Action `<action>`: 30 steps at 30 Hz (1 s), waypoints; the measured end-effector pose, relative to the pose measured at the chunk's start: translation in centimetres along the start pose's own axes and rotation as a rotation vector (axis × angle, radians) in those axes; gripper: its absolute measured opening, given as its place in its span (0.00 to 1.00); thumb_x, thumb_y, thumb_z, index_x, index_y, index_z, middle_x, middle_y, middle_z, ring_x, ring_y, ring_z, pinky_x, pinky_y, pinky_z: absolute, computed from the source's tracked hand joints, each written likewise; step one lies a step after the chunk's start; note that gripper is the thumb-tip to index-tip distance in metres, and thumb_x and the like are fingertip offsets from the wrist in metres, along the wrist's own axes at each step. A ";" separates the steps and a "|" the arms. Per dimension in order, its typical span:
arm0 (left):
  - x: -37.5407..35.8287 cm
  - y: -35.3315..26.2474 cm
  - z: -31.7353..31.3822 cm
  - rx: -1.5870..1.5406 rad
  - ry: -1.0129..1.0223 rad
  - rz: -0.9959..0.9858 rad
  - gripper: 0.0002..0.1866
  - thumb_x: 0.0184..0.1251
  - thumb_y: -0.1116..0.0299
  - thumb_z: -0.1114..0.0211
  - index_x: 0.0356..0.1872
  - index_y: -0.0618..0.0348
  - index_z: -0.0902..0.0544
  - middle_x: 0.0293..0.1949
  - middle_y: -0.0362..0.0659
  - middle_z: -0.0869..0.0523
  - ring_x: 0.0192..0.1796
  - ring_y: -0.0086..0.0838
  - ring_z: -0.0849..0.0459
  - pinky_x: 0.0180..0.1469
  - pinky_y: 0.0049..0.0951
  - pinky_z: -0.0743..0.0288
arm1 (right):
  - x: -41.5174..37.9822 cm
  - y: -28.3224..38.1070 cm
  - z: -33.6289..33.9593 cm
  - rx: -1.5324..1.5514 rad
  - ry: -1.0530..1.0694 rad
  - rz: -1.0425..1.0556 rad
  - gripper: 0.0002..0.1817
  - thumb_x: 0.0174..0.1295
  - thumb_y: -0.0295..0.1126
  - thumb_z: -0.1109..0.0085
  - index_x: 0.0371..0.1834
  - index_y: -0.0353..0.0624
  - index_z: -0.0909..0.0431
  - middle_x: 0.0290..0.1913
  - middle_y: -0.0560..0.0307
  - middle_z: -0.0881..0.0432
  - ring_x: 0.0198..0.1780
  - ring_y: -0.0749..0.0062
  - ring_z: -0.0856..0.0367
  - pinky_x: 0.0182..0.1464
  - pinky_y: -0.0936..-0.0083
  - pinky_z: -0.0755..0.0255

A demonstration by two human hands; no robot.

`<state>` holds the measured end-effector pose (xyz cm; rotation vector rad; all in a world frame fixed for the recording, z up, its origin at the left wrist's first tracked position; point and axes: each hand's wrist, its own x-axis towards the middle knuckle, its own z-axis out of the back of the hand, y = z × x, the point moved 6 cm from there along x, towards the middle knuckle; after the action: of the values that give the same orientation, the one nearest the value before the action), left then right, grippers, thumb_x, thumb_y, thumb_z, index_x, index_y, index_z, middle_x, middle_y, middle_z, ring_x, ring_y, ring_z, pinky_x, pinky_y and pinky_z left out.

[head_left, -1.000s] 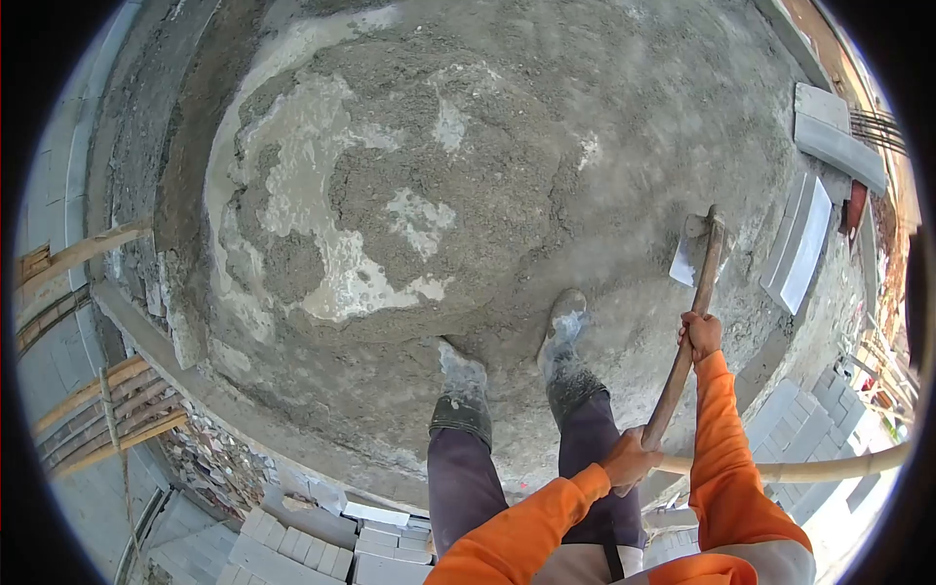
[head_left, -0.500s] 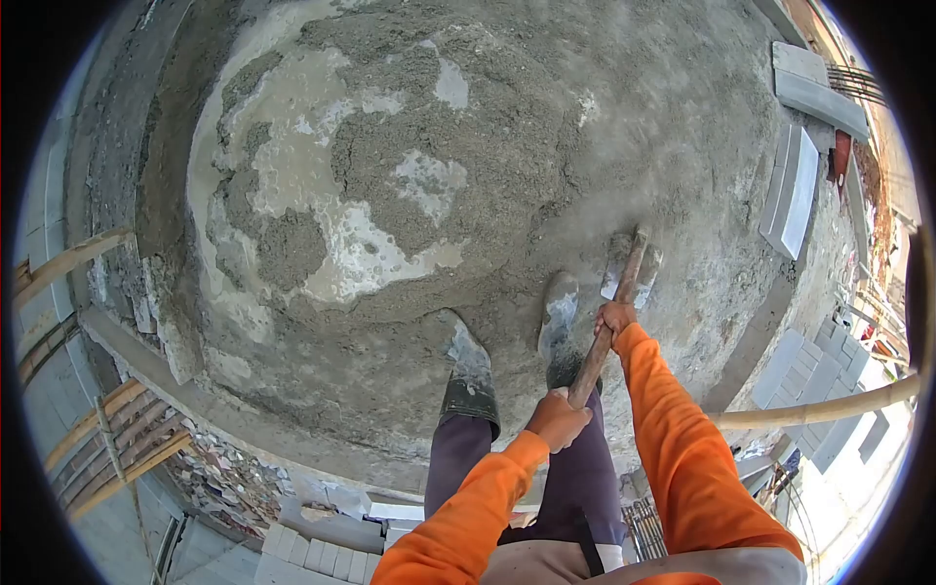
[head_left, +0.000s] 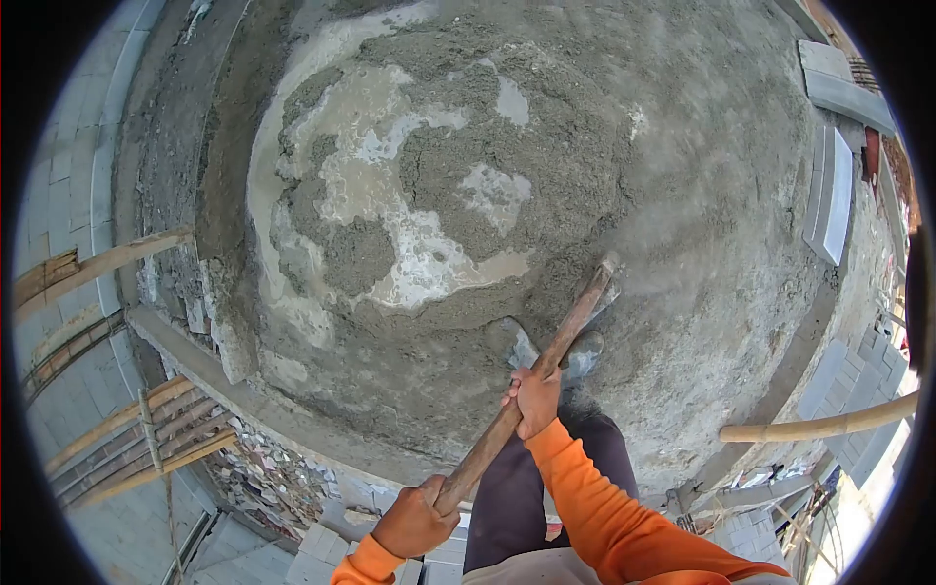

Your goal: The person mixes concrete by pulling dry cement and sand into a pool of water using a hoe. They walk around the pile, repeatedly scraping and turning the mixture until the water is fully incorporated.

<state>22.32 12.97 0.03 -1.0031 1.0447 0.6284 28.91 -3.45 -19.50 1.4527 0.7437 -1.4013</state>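
I stand on a big grey mound of wet mortar [head_left: 507, 175] with pale pools of water in its middle. Both my hands grip the long wooden handle of a hoe [head_left: 546, 361]. My left hand [head_left: 414, 522] holds the handle's near end, low in the view. Higher up the shaft, my right hand [head_left: 534, 400] is closed round it just above my mud-caked boots [head_left: 512, 343]. The hoe's blade end [head_left: 604, 271] is dug into the mortar beyond my feet and mostly hidden. My sleeves are orange.
Grey concrete blocks [head_left: 834, 190] lie at the mound's right edge. Bamboo poles [head_left: 819, 427] cross at lower right and at left [head_left: 97, 263]. A concrete ledge [head_left: 185, 361] borders the mound at lower left, with stacked blocks [head_left: 331, 546] below.
The hoe swung from the right side down and in towards my feet; its blade now sits in the mortar. My left hand drew back along the handle and the view shifted right.
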 end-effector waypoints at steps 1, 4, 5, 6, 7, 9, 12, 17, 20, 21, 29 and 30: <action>-2.4 1.6 0.4 0.049 -0.044 0.012 0.15 0.51 0.67 0.32 0.35 0.64 0.25 0.24 0.56 0.18 0.28 0.55 0.17 0.32 0.45 0.23 | -2.8 -1.1 -0.8 0.024 0.013 -0.010 0.19 0.57 0.18 0.48 0.47 0.48 0.43 0.25 0.56 0.33 0.18 0.75 0.32 0.16 0.72 0.29; -10.6 6.3 1.2 0.388 -0.266 0.072 0.17 0.55 0.65 0.34 0.43 0.61 0.24 0.28 0.59 0.18 0.30 0.55 0.17 0.31 0.48 0.22 | -9.7 -5.3 -3.6 0.033 0.122 -0.109 0.24 0.57 0.17 0.47 0.51 0.51 0.47 0.28 0.54 0.31 0.19 0.73 0.31 0.20 0.69 0.27; -13.4 7.5 1.5 0.414 -0.342 0.047 0.20 0.59 0.63 0.36 0.50 0.62 0.24 0.31 0.63 0.18 0.31 0.57 0.17 0.31 0.49 0.23 | -11.6 -7.1 -4.3 0.046 0.189 -0.142 0.24 0.58 0.17 0.47 0.51 0.51 0.48 0.29 0.53 0.31 0.19 0.72 0.30 0.21 0.67 0.26; -15.6 9.1 1.6 0.446 -0.383 0.039 0.19 0.58 0.63 0.36 0.49 0.60 0.24 0.30 0.61 0.17 0.31 0.57 0.17 0.31 0.50 0.23 | -13.3 -8.8 -5.2 0.052 0.258 -0.175 0.24 0.58 0.17 0.48 0.51 0.51 0.47 0.29 0.53 0.31 0.19 0.71 0.30 0.21 0.66 0.26; -17.3 10.7 1.8 0.478 -0.425 0.027 0.19 0.58 0.63 0.36 0.49 0.58 0.24 0.30 0.60 0.17 0.31 0.57 0.17 0.31 0.51 0.23 | -14.4 -9.8 -5.9 0.058 0.327 -0.204 0.24 0.58 0.17 0.48 0.51 0.51 0.47 0.28 0.53 0.31 0.19 0.70 0.30 0.22 0.64 0.26; -16.3 11.7 2.6 0.563 -0.468 -0.010 0.17 0.56 0.64 0.34 0.45 0.57 0.23 0.27 0.56 0.16 0.29 0.55 0.17 0.31 0.50 0.22 | -15.5 -8.4 -6.4 0.164 0.343 -0.178 0.23 0.59 0.17 0.48 0.50 0.50 0.47 0.27 0.54 0.32 0.19 0.69 0.29 0.22 0.64 0.27; -12.4 10.0 1.7 0.586 -0.407 -0.123 0.13 0.52 0.68 0.31 0.39 0.57 0.22 0.24 0.52 0.17 0.26 0.48 0.16 0.30 0.44 0.21 | -15.6 -2.1 -4.6 0.254 0.279 -0.068 0.20 0.60 0.18 0.47 0.47 0.49 0.45 0.25 0.56 0.33 0.18 0.70 0.30 0.21 0.65 0.28; -3.2 -4.5 -4.8 0.310 -0.191 -0.354 0.16 0.52 0.66 0.31 0.42 0.55 0.23 0.23 0.50 0.17 0.28 0.47 0.15 0.31 0.43 0.21 | -11.5 14.2 3.8 0.359 0.077 0.114 0.11 0.61 0.28 0.42 0.39 0.48 0.36 0.19 0.61 0.35 0.13 0.75 0.36 0.15 0.71 0.36; -0.8 -12.6 -8.5 0.180 -0.045 -0.208 0.17 0.57 0.64 0.35 0.47 0.54 0.25 0.29 0.59 0.16 0.33 0.60 0.18 0.34 0.55 0.23 | -10.2 22.0 9.2 0.348 -0.021 0.168 0.13 0.59 0.30 0.39 0.38 0.49 0.36 0.17 0.63 0.36 0.12 0.75 0.37 0.14 0.72 0.37; 0.3 -14.0 -10.3 0.180 -0.025 -0.206 0.18 0.57 0.64 0.36 0.48 0.54 0.25 0.29 0.59 0.16 0.34 0.61 0.18 0.37 0.56 0.23 | -9.6 24.4 10.7 0.361 -0.035 0.179 0.13 0.59 0.30 0.38 0.38 0.50 0.36 0.17 0.63 0.36 0.12 0.75 0.38 0.14 0.72 0.37; 11.7 -32.6 -15.2 0.245 0.079 -0.230 0.19 0.59 0.61 0.39 0.51 0.54 0.24 0.32 0.59 0.15 0.39 0.61 0.17 0.42 0.56 0.23 | 1.2 41.1 16.6 0.396 0.051 0.045 0.15 0.58 0.35 0.39 0.19 0.50 0.36 0.15 0.65 0.39 0.12 0.75 0.39 0.16 0.72 0.39; 13.4 -34.3 -15.6 0.269 0.061 -0.196 0.19 0.60 0.60 0.40 0.51 0.54 0.24 0.33 0.59 0.15 0.39 0.61 0.17 0.42 0.56 0.23 | 3.1 43.3 16.4 0.404 0.090 0.011 0.15 0.58 0.34 0.40 0.19 0.50 0.35 0.15 0.65 0.39 0.12 0.75 0.40 0.16 0.72 0.39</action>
<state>49.51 -16.27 -1.90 -0.8787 1.0384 0.2895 62.19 -34.69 -11.34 1.8367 0.5230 -1.5461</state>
